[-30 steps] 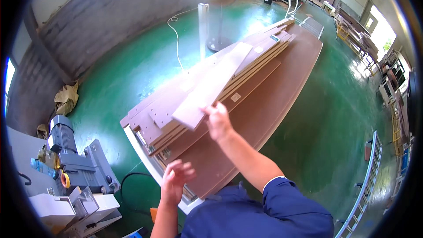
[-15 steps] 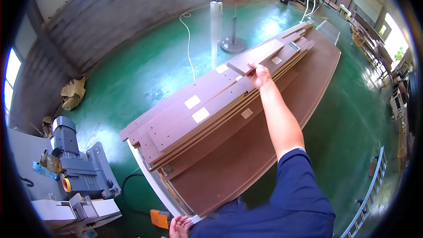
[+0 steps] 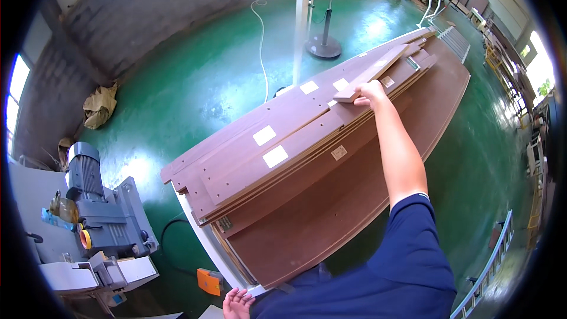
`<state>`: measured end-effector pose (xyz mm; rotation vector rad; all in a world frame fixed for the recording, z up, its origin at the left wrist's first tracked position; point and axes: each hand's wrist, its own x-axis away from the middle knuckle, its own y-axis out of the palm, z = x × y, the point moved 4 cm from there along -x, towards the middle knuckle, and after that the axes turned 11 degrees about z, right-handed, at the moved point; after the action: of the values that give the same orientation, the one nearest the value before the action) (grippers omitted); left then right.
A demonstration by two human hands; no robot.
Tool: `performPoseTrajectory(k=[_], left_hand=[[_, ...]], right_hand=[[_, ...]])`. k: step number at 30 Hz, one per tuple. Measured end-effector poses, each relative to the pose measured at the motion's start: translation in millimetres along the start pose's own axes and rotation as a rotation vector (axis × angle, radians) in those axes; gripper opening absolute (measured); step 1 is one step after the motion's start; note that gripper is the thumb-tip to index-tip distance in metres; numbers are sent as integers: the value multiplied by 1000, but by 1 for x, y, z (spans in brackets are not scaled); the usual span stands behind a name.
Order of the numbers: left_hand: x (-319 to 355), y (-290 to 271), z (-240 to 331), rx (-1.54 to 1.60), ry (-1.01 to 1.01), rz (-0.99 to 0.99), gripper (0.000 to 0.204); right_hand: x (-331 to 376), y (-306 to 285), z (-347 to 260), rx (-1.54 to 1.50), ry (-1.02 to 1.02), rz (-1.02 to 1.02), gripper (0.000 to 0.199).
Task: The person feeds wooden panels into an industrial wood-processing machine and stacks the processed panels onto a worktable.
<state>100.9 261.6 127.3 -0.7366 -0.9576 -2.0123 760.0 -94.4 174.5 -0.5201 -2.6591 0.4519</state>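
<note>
My right hand (image 3: 371, 93) reaches far over a stack of brown panels (image 3: 248, 162). It is closed around the near end of a narrow brown board (image 3: 384, 68), which is tilted on top of the stack. White labels are stuck on several panels. At the lower edge, beside the table's white corner, my left hand (image 3: 238, 303) has its fingers loosely bent and apart, with nothing seen in them.
A large brown panel (image 3: 307, 230) lies under the stack. Behind stand a white post (image 3: 303, 29) and a pedestal fan (image 3: 324, 46). A grey motor-driven machine (image 3: 106, 218) is at left, with an orange box (image 3: 208, 282) near the table. At right lies a ladder (image 3: 487, 272).
The narrow board has tipped and turned in my right hand, so its edge now shows more. The whole view has shifted slightly; my left hand stays by the table corner.
</note>
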Motion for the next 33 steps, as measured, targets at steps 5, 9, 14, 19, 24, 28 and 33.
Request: performPoseTrajectory(k=[5,9,14,19,24,28,33], left_hand=[[-7,4,-1,-38,-55,54,38],[-8,8,-1,-64,-55,63,36],[-10,-2,-3,-66,-57,94,36],[-6,-10,-6,-72,-67,139,38],[-16,-16,-11,-66,-102,138,38],[-19,-10,-6,-82,-75,116,38],[-18,-15,-5,-66,-52,112,38]], right_hand=[[-18,3,8,304,-326,147,25],[-18,30,8,781,-573,233,48],[-25,53,31,1018,-503,119,63],[0,39,35,959,-373,455,66],[-12,26,51,722,-211,652,73],[-10,36,37,728,-92,657,72],[-2,39,25,881,-122,619,73]])
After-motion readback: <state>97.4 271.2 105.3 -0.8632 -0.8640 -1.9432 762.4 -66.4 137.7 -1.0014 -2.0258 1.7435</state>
